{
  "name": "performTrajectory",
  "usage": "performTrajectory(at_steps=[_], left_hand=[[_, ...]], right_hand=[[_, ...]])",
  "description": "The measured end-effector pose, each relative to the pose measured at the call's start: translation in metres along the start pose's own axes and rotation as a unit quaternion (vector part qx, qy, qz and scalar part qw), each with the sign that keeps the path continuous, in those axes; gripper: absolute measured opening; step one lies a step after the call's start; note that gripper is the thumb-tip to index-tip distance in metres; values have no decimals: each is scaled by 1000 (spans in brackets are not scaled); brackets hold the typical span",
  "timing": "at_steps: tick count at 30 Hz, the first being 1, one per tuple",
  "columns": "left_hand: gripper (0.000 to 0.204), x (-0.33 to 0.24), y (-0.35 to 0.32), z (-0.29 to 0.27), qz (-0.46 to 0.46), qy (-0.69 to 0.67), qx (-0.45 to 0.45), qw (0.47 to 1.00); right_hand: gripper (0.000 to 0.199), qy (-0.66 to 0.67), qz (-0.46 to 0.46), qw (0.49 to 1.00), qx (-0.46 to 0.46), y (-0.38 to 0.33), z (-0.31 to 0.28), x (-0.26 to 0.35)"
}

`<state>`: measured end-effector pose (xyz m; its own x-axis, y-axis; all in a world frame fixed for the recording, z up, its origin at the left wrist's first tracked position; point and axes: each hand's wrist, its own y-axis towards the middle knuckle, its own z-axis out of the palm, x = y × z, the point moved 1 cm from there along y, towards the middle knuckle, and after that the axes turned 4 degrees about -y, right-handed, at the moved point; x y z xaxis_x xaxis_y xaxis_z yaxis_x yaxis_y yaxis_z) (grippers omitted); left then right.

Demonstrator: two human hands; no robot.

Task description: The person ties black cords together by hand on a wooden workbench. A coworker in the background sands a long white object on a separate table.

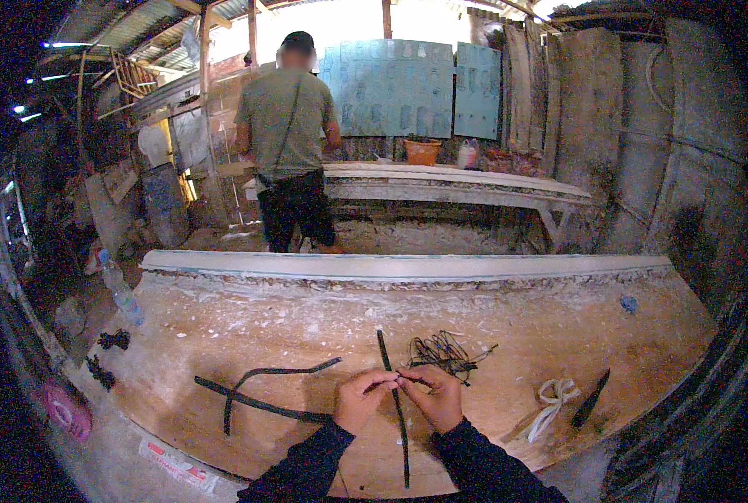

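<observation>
Bringing both hands together over a narrow black strip (403,436) in the lower centre of the frame, I see it run nearly upright, its top end above my fingertips and its lower end near the surface's (286,331) front edge; the left hand (363,401) comes in from the strip's left with its fingers closed to a pinch, and the right hand (435,396) meets it from the other side, fingers likewise pressed together; the tips are at the strip's upper part, but I cannot tell whether they grip the strip itself or something thin against it.

Just above the right hand I have a loose tangle of black cord (445,352); left of the left hand a straight black strip (261,398) runs toward my wrist, crossed by a bent black strip (277,370); toward the lower right lie a knotted white band (550,409) and a pointed dark object (592,398).

Farther out I make out a clear bottle (122,289) and two small black bundles (114,339) at the left, a crumpled blue scrap (628,303) at the right, and a long pale beam (407,266) along the far edge; at upper left of centre a person (286,126) stands facing away, beside a rear bench (466,180) bearing an orange pot (423,152).
</observation>
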<state>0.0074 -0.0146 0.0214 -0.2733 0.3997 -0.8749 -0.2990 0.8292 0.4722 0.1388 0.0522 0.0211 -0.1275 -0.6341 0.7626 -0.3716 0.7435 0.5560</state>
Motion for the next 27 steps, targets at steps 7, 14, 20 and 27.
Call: performTrajectory(at_steps=[7, 14, 20, 27], left_hand=[[14, -7, 3, -1, 169, 95, 8, 981], [16, -6, 5, -2, 181, 132, 3, 975], [17, 3, 2, 0, 156, 143, -6, 977], [16, 10, -1, 1, 150, 124, -36, 980]], right_hand=[[10, 9, 9, 1000, 8, -3, -2, 8], [8, -7, -17, 1000, 20, -3, 1, 3], [8, 50, 11, 995, 86, 0, 0, 4], [5, 71, 7, 991, 116, -1, 0, 0]])
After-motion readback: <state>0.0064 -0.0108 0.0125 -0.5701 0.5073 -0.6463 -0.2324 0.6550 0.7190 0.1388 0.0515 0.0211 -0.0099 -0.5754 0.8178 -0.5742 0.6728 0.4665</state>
